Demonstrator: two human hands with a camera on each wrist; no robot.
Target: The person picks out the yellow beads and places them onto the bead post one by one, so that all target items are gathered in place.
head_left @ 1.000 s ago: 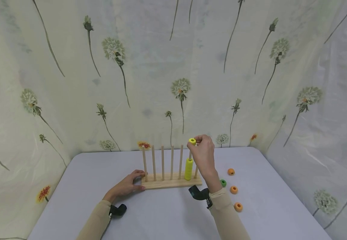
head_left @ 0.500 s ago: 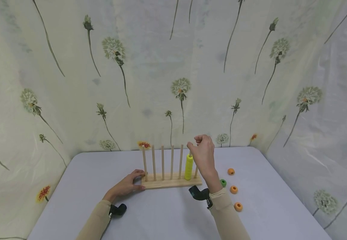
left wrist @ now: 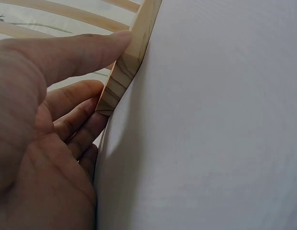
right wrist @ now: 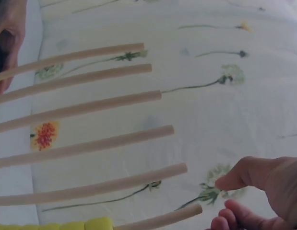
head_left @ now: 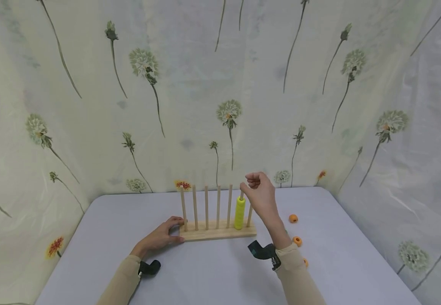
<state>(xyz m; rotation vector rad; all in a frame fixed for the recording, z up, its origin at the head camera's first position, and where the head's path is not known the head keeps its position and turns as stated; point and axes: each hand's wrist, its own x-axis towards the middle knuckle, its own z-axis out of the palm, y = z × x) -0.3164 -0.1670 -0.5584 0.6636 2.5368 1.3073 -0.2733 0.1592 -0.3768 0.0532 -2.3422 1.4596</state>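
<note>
A wooden peg rack (head_left: 217,235) with several upright pegs stands on the table. My left hand (head_left: 159,236) grips its left end, with the thumb at the front edge and the fingers behind. In the left wrist view the base's end (left wrist: 126,72) sits between thumb and fingers. A stack of yellow beads (head_left: 239,214) fills the lower part of one peg near the right end. Above that peg's tip my right hand (head_left: 263,195) hovers with loosely bent fingers and holds nothing. The right wrist view shows its thumb and fingers (right wrist: 234,179) apart, beyond the peg tip.
Orange beads (head_left: 293,218) lie on the table (head_left: 205,271) to the right of the rack, one partly behind the right sleeve (head_left: 298,271). A flower-printed curtain (head_left: 190,84) hangs behind the table and along its sides.
The top yellow bead, pinched by my right hand a second ago, was let go and dropped onto the stack. My right hand then shifted slightly right. The left hand stayed put.
</note>
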